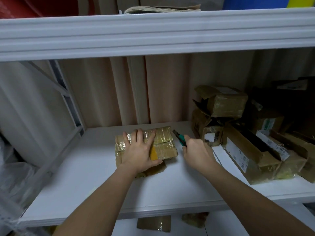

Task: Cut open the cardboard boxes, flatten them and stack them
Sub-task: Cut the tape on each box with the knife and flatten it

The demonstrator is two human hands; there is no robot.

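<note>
At nine o'clock in the view, crinkled translucent plastic sheeting (12, 176) bulges beside the white metal frame of the rack, whose slanted braces (63, 92) run down to the corner of a smooth white shelf board (88, 189). Behind the shelf hangs a beige curtain (102, 89) in soft vertical folds. Just left of centre lies a small flattened cardboard box (163, 142), squat and rectangular, its brown surface almost wholly wrapped in glossy, wrinkled yellowish tape, with a bright yellow patch on its near face and a torn flap of bare cardboard sticking out at its six o'clock edge. The left hand (138, 150) lies flat on top of it, fingers straight and spread, pressing it against the shelf, thumb along the near edge. At three o'clock from the box, just beside it, the right hand (196, 150) is curled round a utility knife (179, 137) with a teal handle, the dark tip pointing toward eleven o'clock and hovering close to the box's right end; whether it touches cannot be told. Further toward three o'clock, a jumbled pile of cardboard boxes (238, 133) sits on the same shelf, torn open, dented, taped and carrying white printed labels, the rightmost ones lost in shadow. At twelve o'clock, above a ribbed white beam (153, 34), a stack of folded paper (162, 9) rests. At six o'clock, below the shelf, scraps of taped cardboard (154, 223) lie on a lower level.
</note>
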